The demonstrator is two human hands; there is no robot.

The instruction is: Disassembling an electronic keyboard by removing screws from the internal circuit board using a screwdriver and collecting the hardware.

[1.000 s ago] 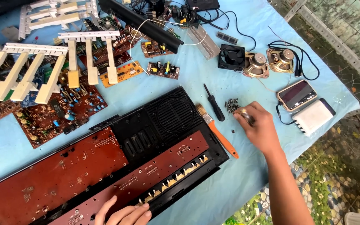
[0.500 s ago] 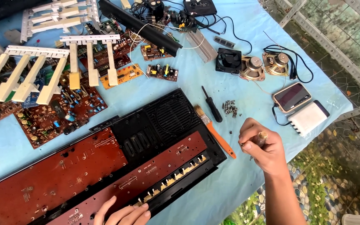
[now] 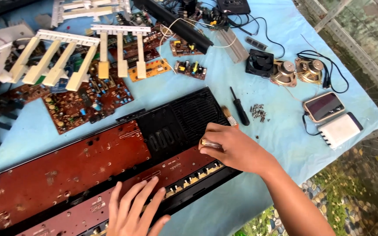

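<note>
An opened black keyboard casing (image 3: pixel 184 118) lies across the blue cloth, with long red-brown circuit boards (image 3: pixel 66 170) inside it. My right hand (image 3: pixel 237 148) hovers over the casing's right end, fingers closed on a small pale-handled tool (image 3: pixel 208 143) that points left at the lower board (image 3: pixel 184 164). My left hand (image 3: pixel 134 209) lies flat with fingers spread on that lower board near the front edge. Behind my right hand lie a paintbrush (image 3: pixel 227 114), a black screwdriver (image 3: pixel 240 112) and a small heap of screws (image 3: pixel 258 112).
White key strips (image 3: pixel 49 65) and loose circuit boards (image 3: pixel 84 102) fill the left and back. A black fan (image 3: pixel 259 62), two speakers (image 3: pixel 296 71), a phone (image 3: pixel 323 106) and a white power bank (image 3: pixel 341 130) sit at the right. The table edge (image 3: pixel 285 175) runs close by.
My right hand left the heap of screws and came down and left onto the casing's right end, now holding the small tool. My left hand slid further up the lower board.
</note>
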